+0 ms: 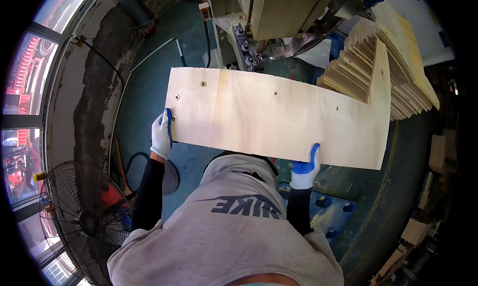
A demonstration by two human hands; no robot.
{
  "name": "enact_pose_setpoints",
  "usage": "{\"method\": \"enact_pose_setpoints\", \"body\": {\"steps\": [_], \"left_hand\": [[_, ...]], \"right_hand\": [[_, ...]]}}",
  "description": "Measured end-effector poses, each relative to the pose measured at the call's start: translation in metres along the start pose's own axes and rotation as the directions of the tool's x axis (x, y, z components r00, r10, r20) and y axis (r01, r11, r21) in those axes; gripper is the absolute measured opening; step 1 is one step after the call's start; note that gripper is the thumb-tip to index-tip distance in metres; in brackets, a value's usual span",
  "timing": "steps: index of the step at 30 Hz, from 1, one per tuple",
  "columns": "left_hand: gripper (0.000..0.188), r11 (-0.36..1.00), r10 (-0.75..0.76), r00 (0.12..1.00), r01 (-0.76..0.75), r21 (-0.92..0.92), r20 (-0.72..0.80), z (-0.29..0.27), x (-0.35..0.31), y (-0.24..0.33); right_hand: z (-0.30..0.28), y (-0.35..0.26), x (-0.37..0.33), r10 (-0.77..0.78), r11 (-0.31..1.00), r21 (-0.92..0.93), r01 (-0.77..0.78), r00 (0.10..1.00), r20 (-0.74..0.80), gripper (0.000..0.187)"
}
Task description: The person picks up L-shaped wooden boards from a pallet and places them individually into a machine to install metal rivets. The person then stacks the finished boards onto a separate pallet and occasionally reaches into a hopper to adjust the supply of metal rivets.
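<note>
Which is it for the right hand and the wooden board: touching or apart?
Touching: the head view shows the right hand gripping the near edge of the wooden board, thumb over the face.

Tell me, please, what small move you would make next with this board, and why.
I would probably slide the right hand farther right along the near edge of the plywood board. The left hand grips the left end, while a wide stretch reaches unheld beyond the right hand. Whether the stack of boards supports that end, I cannot tell.
</note>
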State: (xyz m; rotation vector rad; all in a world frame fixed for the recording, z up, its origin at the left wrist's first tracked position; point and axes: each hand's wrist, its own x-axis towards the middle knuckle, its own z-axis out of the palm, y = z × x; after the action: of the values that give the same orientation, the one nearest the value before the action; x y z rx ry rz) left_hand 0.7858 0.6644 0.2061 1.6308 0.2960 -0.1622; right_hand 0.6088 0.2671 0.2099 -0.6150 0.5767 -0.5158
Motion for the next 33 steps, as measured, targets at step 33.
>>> {"method": "enact_pose_setpoints", "body": {"steps": [33], "left_hand": [[0.053, 0.559, -0.070, 0.926, 0.345, -0.754, 0.372, 0.081, 0.010, 0.004]], "right_hand": [[0.065, 0.065, 0.041, 0.030, 0.999, -0.014, -0.030, 1.000, 0.002, 0.041]]}}
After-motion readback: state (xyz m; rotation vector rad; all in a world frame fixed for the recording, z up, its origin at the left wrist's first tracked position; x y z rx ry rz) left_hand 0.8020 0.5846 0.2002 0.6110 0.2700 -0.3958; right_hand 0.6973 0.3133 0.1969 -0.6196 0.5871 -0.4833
